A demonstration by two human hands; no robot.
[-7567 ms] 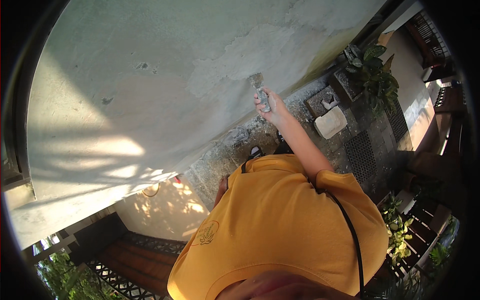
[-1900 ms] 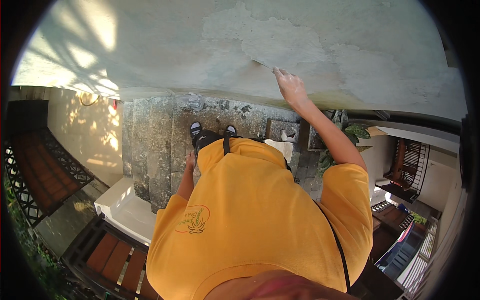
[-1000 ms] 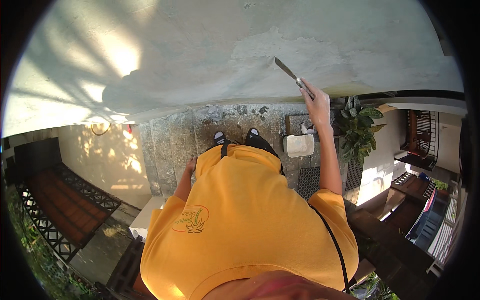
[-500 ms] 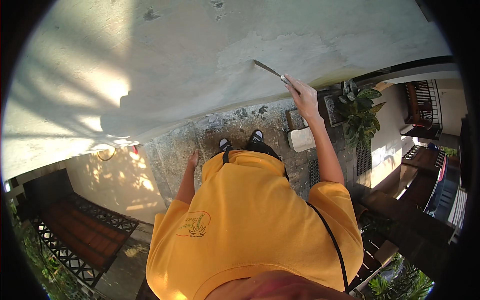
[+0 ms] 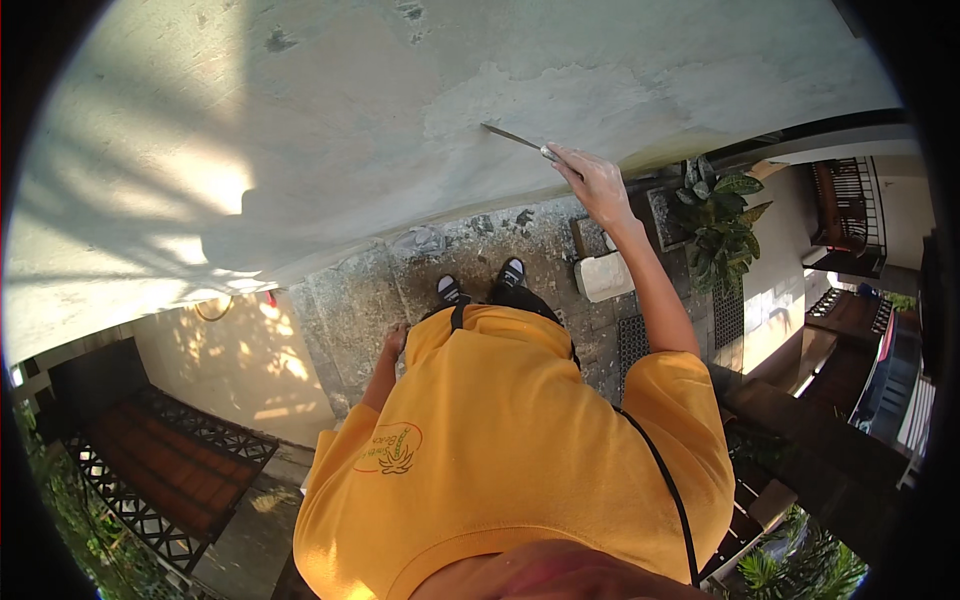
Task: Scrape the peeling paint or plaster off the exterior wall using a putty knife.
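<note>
My right hand point(image 5: 596, 188), dusted with white, is closed around the handle of a putty knife point(image 5: 512, 134). Its thin blade, seen nearly edge-on, points left at a pale wall point(image 5: 330, 110). The tip lies against or very near an irregular patch of lighter, smoothed plaster point(image 5: 590, 95); I cannot tell whether it touches. Low at my left side, my left hand point(image 5: 396, 339) rests close to the hem of my yellow shirt, and its fingers are too small and hidden to make out.
A potted leafy plant point(image 5: 718, 205) stands right of my right forearm, near a pale block point(image 5: 604, 277). Paving spattered with white point(image 5: 350, 300) runs along the wall's foot, under my sandalled feet point(image 5: 511, 272). A brown bench with lattice sides point(image 5: 160, 450) is at the lower left.
My right hand has shifted left along the wall with the putty knife, its blade now lying flatter. My left hand has come in closer to my body.
</note>
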